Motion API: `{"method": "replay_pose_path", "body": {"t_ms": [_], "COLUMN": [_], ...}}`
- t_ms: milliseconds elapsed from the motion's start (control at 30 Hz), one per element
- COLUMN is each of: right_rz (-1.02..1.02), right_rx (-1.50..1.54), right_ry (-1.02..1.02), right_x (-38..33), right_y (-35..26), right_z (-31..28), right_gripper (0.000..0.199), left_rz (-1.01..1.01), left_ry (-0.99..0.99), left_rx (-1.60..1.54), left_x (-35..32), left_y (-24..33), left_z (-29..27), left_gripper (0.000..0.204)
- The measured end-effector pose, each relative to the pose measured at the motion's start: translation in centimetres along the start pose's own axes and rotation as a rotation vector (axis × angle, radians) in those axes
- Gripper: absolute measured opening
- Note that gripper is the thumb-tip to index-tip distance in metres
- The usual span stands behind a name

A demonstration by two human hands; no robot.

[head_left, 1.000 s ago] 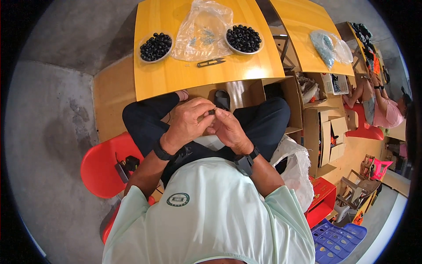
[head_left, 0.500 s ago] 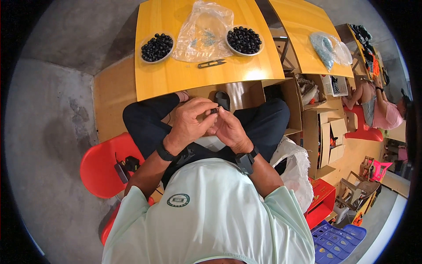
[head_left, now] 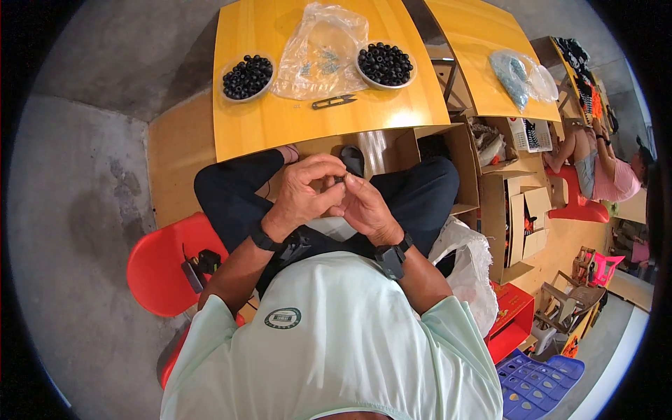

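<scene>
My left hand (head_left: 302, 196) is sitting a little lower over my lap than a second ago, its fingers now curling further round toward my right hand (head_left: 365, 206). The small dark piece (head_left: 340, 179) pinched between the fingertips is showing less than half a second ago, when it stuck out as a short dark bar; now only a dark tip is peeking out. My right hand is pressing closer against the left.
</scene>
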State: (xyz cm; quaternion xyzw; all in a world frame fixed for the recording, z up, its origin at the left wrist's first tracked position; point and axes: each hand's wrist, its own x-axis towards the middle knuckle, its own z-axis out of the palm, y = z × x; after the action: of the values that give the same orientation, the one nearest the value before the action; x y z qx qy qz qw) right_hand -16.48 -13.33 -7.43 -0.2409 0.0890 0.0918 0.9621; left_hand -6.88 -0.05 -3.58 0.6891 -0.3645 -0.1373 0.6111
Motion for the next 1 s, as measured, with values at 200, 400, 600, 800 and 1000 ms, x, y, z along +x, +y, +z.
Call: {"method": "replay_pose_path", "body": {"t_ms": [200,400,600,800,1000], "right_rz": [0.007,0.049,0.048,-0.112,-0.087], "right_rx": [-0.115,-0.056,-0.025,-0.491,-0.605], "right_ry": [-0.001,0.005,-0.060,0.034,0.006], "right_x": [-0.2,-0.2,0.4,0.8,0.7], "right_y": [-0.6,-2.1,-1.9,1.2,0.9], "right_z": [0.3,0.7,0.5,-1.1,-1.6], "right_gripper": [0.034,0.035,0.032,0.031,0.031], "left_rz": [-0.015,-0.060,-0.256,-0.155,-0.149], "left_ry": [-0.048,-0.190,-0.088,-0.090,-0.070], "left_rx": [-0.028,0.021,-0.134,0.264,0.107], "left_x": [0.3,1.3,0.8,1.4,1.0], "left_y": [0.6,1.6,1.4,0.7,-0.2], "left_z": [-0.6,-1.5,-0.3,0.5,0.8], "left_gripper": [0.019,0.028,0.033,0.034,0.027]}}
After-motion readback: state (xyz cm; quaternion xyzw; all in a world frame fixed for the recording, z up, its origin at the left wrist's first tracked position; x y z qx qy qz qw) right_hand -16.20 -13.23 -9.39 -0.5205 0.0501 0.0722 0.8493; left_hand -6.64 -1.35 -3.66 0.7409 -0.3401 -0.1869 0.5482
